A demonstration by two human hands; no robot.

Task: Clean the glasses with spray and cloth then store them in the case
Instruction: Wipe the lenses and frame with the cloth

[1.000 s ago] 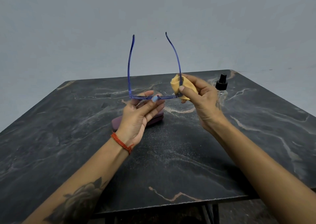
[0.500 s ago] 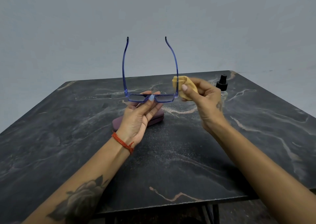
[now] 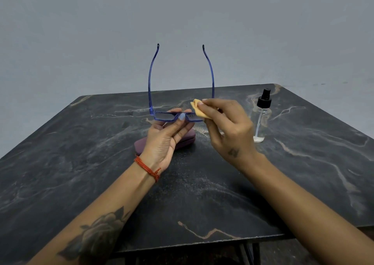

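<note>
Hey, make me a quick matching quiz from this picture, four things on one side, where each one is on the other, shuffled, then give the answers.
Things:
1. glasses
2. yellow cloth
3. spray bottle
4. case

Places:
A. standing on the table, to the right
B. pinched in the right hand
C. lying on the table behind the left hand
D. held at the bridge by the left hand, temples pointing up

Pairs: 1-D, 2-B, 3-A, 4-C
</note>
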